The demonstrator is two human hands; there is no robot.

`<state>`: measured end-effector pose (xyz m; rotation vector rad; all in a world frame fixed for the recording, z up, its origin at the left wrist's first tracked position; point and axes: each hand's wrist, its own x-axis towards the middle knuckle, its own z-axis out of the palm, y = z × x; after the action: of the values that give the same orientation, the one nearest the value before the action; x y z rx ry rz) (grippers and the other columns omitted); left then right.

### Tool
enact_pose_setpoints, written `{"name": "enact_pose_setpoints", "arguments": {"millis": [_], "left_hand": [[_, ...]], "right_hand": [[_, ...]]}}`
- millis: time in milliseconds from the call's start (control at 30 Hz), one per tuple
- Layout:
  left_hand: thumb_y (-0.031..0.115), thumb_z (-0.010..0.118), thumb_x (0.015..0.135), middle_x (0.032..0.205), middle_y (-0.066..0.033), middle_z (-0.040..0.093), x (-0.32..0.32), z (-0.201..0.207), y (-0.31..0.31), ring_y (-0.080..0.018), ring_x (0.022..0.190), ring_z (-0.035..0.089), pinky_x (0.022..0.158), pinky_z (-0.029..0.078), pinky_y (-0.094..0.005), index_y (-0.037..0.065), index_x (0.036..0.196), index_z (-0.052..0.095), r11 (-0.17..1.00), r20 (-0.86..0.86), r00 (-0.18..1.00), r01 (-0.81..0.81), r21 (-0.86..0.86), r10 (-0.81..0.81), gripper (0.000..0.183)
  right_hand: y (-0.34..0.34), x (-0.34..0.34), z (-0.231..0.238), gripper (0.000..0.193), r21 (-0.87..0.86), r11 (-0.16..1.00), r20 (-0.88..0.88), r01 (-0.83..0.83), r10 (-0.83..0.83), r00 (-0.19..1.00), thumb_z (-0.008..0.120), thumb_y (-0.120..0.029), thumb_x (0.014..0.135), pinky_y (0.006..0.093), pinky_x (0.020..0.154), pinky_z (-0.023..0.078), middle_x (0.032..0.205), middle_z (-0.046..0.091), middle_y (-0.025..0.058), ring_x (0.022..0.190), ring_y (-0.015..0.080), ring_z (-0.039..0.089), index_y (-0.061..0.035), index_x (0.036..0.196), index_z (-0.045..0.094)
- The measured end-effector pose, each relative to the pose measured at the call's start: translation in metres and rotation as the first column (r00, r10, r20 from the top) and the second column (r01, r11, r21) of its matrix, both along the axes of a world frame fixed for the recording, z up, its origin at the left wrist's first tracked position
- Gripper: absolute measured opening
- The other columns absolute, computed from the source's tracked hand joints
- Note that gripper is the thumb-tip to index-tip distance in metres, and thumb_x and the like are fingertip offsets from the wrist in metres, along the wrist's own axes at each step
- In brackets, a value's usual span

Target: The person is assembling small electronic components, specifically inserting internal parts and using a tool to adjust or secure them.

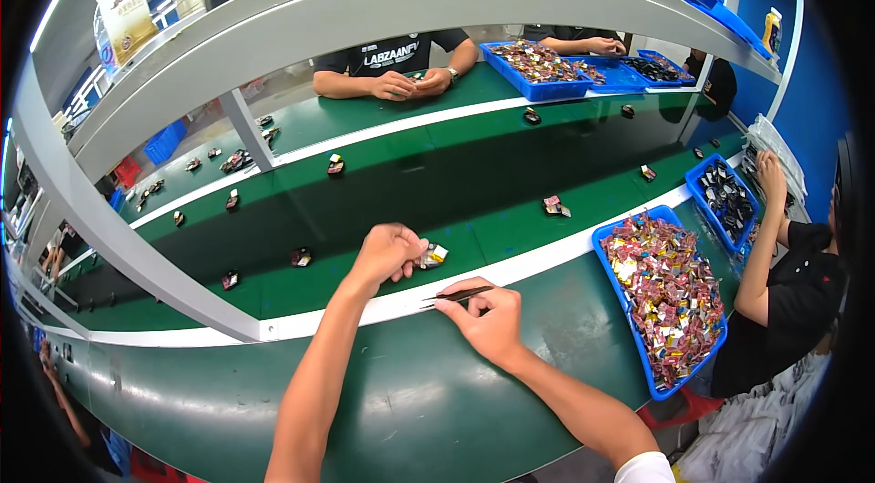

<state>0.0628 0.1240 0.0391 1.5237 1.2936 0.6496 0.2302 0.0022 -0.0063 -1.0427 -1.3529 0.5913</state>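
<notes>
My left hand (pixel 386 255) is over the green conveyor belt with its fingers curled closed. At its fingertips is a small part (pixel 436 254) with white, yellow and dark pieces, which the fingers seem to grip by its near side. Dark pointed tweezers (pixel 467 293) are pinched in my right hand (pixel 492 321), over the white rail (pixel 346 314) at the belt's near edge. Their tips point left, below the small part and apart from it. Nearest on the belt is another small dark part with coloured tags (pixel 555 206).
Right of my arm stands a blue tray (pixel 605 251) heaped with small red, white and yellow pieces. Beyond it is a blue tray of black parts (pixel 722 198), beside a co-worker's arm (pixel 761 251). A grey frame (pixel 164 210) crosses the left. Another person's hands (pixel 410 85) work opposite.
</notes>
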Motion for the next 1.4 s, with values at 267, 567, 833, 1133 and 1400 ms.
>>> {"name": "enact_pose_setpoints", "arguments": {"millis": [267, 567, 833, 1133, 1400], "left_hand": [[0.008, 0.075, 0.088, 0.071, -0.0062, 0.066, -0.027, -0.020, -0.076, -0.0081, 0.053, 0.057, 0.042, 0.040, -0.0203, -0.005, 0.099, 0.064, 0.982, 0.446, 0.878, -0.124, -0.142, 0.175, 0.020], [0.008, 0.075, 0.089, 0.072, -0.0063, 0.065, -0.024, -0.026, -0.100, -0.0082, 0.051, 0.057, 0.039, 0.037, -0.0202, -0.003, 0.094, 0.062, 0.977, 0.487, 0.848, -0.158, -0.142, 0.208, 0.018], [0.008, 0.073, 0.091, 0.074, -0.0043, 0.063, -0.018, -0.028, -0.107, -0.0059, 0.049, 0.054, 0.038, 0.034, -0.0199, -0.003, 0.096, 0.059, 0.983, 0.467, 0.867, -0.181, -0.031, 0.175, 0.018], [0.007, 0.068, 0.095, 0.078, -0.0044, 0.063, -0.012, -0.035, -0.110, -0.0036, 0.050, 0.047, 0.042, 0.035, -0.0211, -0.001, 0.097, 0.057, 0.966, 0.515, 0.826, -0.259, -0.013, 0.229, 0.014], [0.007, 0.067, 0.095, 0.080, -0.0077, 0.063, -0.014, -0.030, -0.113, -0.0092, 0.046, 0.055, 0.036, 0.037, -0.0225, -0.003, 0.099, 0.055, 0.974, 0.498, 0.844, -0.227, 0.001, 0.197, 0.016]], "right_hand": [[-0.011, 0.000, 0.027, 0.016, -0.264, 0.919, -0.416, -0.292, 0.165, 0.894, 0.080, -0.002, 0.083, 0.0183, 0.041, 0.029, 0.070, 0.064, -0.0008, 0.048, -0.0003, 0.044, 0.0008, 0.095, 0.070], [-0.012, -0.003, 0.026, 0.016, -0.272, 0.933, -0.375, -0.237, 0.124, 0.919, 0.079, -0.003, 0.084, 0.0189, 0.040, 0.031, 0.068, 0.062, -0.0004, 0.048, 0.0007, 0.045, 0.0027, 0.095, 0.069], [-0.013, -0.004, 0.019, 0.012, -0.165, 0.975, -0.160, -0.149, 0.123, 0.979, 0.080, 0.000, 0.082, 0.0172, 0.045, 0.029, 0.073, 0.066, -0.0010, 0.051, -0.0021, 0.041, 0.0033, 0.090, 0.071], [-0.014, -0.006, 0.014, 0.014, -0.122, 0.989, 0.020, -0.085, 0.088, 0.996, 0.080, 0.002, 0.081, 0.0165, 0.047, 0.030, 0.077, 0.067, -0.0001, 0.052, -0.0025, 0.041, 0.0024, 0.090, 0.069], [-0.015, -0.008, 0.014, 0.014, -0.227, 0.963, -0.127, -0.142, 0.115, 0.985, 0.078, 0.002, 0.083, 0.0174, 0.049, 0.036, 0.078, 0.069, 0.0025, 0.057, -0.0004, 0.050, 0.0045, 0.093, 0.069]]}}
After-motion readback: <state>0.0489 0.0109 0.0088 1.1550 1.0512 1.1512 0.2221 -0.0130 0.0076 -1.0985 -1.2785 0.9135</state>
